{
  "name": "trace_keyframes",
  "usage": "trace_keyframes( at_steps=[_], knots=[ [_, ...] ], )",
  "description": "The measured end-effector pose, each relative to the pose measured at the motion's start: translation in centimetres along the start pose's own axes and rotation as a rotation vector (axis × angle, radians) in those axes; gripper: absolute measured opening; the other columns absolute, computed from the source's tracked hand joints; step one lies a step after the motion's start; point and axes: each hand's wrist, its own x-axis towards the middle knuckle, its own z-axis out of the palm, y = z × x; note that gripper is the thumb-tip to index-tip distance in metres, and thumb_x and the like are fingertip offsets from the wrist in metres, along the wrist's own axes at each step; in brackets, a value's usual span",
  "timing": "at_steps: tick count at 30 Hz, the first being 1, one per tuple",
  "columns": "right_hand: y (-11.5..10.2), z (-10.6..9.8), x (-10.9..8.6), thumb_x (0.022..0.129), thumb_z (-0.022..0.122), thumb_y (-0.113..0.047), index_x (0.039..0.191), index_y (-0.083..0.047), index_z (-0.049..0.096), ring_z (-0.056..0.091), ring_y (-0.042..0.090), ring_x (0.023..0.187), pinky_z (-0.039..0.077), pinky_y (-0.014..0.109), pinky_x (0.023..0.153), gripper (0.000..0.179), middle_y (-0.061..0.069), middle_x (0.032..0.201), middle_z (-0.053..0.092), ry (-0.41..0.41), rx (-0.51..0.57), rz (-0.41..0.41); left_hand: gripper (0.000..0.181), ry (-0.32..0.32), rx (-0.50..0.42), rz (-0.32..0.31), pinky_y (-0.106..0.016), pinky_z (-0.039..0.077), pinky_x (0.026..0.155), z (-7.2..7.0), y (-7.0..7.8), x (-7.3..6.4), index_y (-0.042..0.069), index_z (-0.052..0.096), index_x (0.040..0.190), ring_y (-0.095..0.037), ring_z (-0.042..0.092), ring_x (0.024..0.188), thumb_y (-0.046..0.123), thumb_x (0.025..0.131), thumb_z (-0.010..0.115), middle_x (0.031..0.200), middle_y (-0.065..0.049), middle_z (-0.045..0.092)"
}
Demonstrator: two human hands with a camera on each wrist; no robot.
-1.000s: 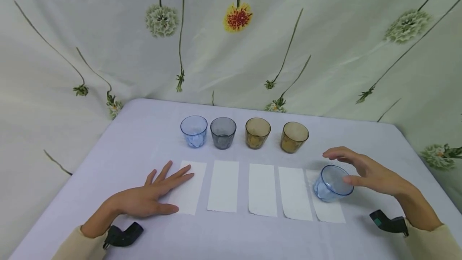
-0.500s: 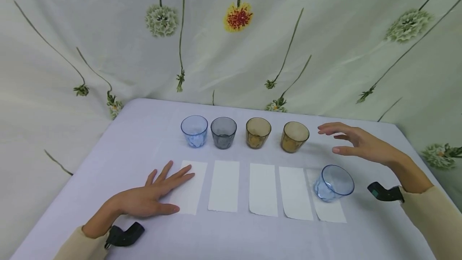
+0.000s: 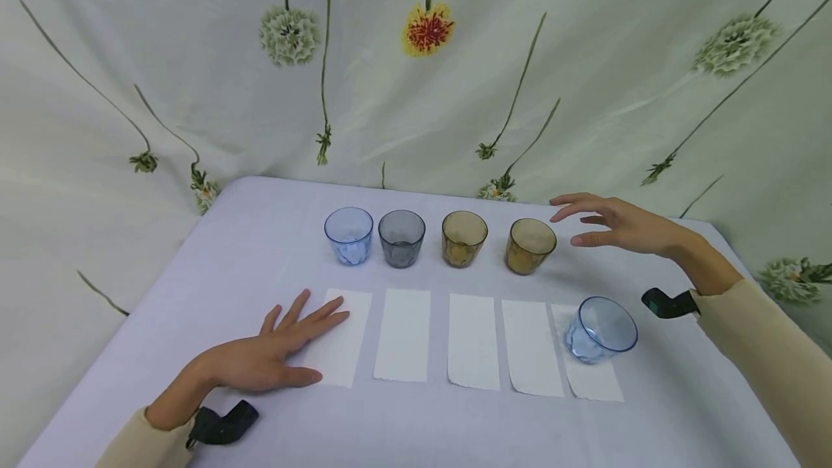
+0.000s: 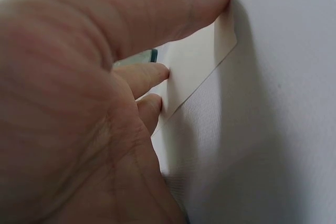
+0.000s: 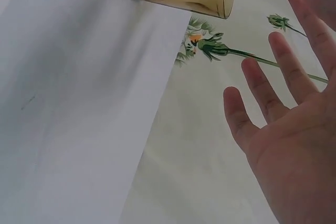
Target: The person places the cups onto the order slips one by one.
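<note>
My left hand (image 3: 266, 356) rests with spread fingers on the leftmost white paper strip (image 3: 347, 341); in the left wrist view its thumb (image 4: 173, 11) and fingertips touch the paper. My right hand (image 3: 627, 226) is in the air just right of the rightmost amber glass (image 3: 529, 248), fingers apart and holding nothing. That glass also shows at the top of the right wrist view, apart from the hand. Nearer me, a blue glass (image 3: 599, 331) stands upright on the rightmost paper strip (image 3: 598, 383).
Left of the nearest amber glass, another amber glass (image 3: 464, 240), a grey glass (image 3: 401, 240) and a blue glass (image 3: 349, 237) stand in a row. Between the outer strips lie three more paper strips (image 3: 403, 334). A flower-print cloth (image 3: 403, 114) hangs behind the table (image 3: 390, 432).
My right hand has left the blue glass on the rightmost strip, moving up, away from me and leftward to beside the amber glass. My left hand has stayed put.
</note>
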Motion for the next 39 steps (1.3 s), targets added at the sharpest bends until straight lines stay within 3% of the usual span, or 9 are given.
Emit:
trace_keyframes(
  at_steps=[7, 14, 26, 39],
  knots=[
    [-0.1, -0.5, 2.3, 0.092, 0.072, -0.014, 0.136, -0.014, 0.06, 0.024, 0.04, 0.15, 0.024, 0.07, 0.114, 0.045, 0.009, 0.163, 0.029, -0.088, 0.017, 0.023, 0.081, -0.004, -0.008, -0.004, -0.068, -0.025, 0.108, -0.2, 0.2, -0.1, 0.029, 0.023, 0.161, -0.04, -0.029, 0.149, 0.037, 0.094, 0.068, 0.17, -0.002, 0.003],
    [0.8, 0.1, 3.3, 0.092, 0.073, -0.015, 0.142, -0.015, 0.055, 0.015, 0.039, 0.153, 0.02, 0.069, 0.116, 0.054, 0.011, 0.166, 0.022, -0.188, 0.072, 0.039, 0.081, -0.01, -0.01, 0.003, -0.069, -0.025, 0.108, -0.1, 0.4, -0.1, 0.027, 0.023, 0.161, -0.041, -0.028, 0.149, 0.037, 0.094, 0.067, 0.17, -0.003, 0.004],
    [0.5, 0.8, 4.7, 0.087, 0.077, -0.013, 0.151, -0.012, 0.044, 0.011, 0.041, 0.153, 0.021, 0.071, 0.114, 0.072, 0.017, 0.164, 0.026, -0.268, 0.092, 0.04, 0.081, -0.006, -0.009, -0.001, -0.068, -0.023, 0.109, -0.1, 0.4, -0.1, 0.027, 0.023, 0.161, -0.04, -0.028, 0.149, 0.036, 0.094, 0.067, 0.17, -0.001, 0.004],
    [-0.4, 1.3, 5.0, 0.088, 0.076, -0.012, 0.153, -0.011, 0.037, 0.032, 0.043, 0.144, 0.03, 0.068, 0.112, 0.075, 0.013, 0.161, 0.032, -0.293, 0.042, 0.024, 0.081, -0.002, -0.016, 0.007, -0.069, -0.024, 0.108, 0.0, 0.1, 0.0, 0.027, 0.023, 0.161, -0.04, -0.029, 0.149, 0.037, 0.094, 0.067, 0.17, -0.002, 0.004]
  ],
)
